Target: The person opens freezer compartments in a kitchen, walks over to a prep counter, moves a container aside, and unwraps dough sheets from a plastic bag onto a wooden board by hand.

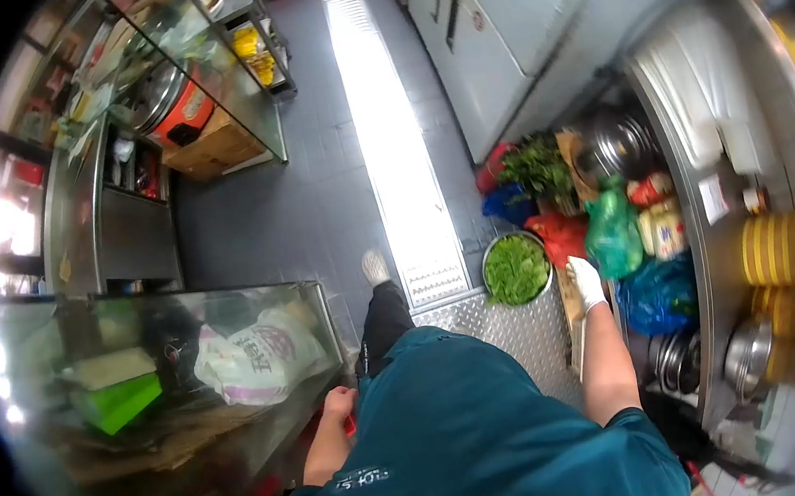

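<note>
My left hand [339,404], bare and closed, hangs low beside the glass case. A bit of red shows at its fingers, but I cannot make out whether it is held. On my right hand [584,281] is a white glove. The gloved fingers point forward, just short of a red plastic bag [563,236], and nothing is seen in them. To the left of the glove stands a round metal bowl [550,282] filled with leafy greens [516,270]. A narrow wood-coloured edge [578,350] runs below the glove.
Green [613,235] and blue bags [656,296] crowd the floor under the right-hand steel counter [692,188]. Yellow stacked containers [785,249] stand above. At left, a glass case [327,318] holds a white sack [259,356]. A metal drain strip [390,132] runs along the dark floor.
</note>
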Demonstrator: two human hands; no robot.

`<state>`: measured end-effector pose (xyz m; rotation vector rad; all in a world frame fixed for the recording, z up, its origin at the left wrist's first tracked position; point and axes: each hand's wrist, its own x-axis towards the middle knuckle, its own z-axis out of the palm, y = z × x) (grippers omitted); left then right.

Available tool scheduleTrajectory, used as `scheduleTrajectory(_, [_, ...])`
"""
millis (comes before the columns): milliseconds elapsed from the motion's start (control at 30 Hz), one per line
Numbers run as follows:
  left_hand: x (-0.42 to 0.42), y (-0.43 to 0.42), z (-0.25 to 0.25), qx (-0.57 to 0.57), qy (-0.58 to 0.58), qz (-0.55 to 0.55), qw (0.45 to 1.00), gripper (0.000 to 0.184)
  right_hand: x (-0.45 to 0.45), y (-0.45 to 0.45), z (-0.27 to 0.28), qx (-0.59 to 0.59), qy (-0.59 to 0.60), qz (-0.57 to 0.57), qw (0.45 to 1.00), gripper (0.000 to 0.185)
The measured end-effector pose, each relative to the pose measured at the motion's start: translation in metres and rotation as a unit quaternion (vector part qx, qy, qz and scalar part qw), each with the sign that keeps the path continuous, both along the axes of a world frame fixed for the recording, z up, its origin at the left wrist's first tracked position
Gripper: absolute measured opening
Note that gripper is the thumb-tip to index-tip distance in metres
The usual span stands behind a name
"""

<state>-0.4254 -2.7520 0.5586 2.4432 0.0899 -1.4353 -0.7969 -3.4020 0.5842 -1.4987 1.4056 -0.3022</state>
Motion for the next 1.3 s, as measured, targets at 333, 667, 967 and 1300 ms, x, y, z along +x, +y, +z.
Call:
scheduleTrajectory(333, [0.341,-0.191,-0.011,-0.026,-0.077,-0.151,0.985,0.043,0.155,0.007,-0.112,0.142,0.179,0.341,0.912,0.034])
scheduleTrajectory(667, [0.632,-0.489,0.074,-0.145,-0.218,-0.102,0.96,0.04,0.264,-0.041,-0.06,0.281,0.222,0.075,0.931,0.037])
scheduleTrajectory(967, [0.635,-0.533,0.008,-0.012,-0.097,-0.092,0.991,0.043,0.558,-0.381,-0.057,-0.178,0.241,0.485,0.821,0.029])
scheduleTrajectory(1300, [0.802,-0.676,0.054,-0.05,-0.193,0.1,0.975,0.039,0.957,-0.681,0.034,0.09,-0.031,0.119,0.988,0.044])
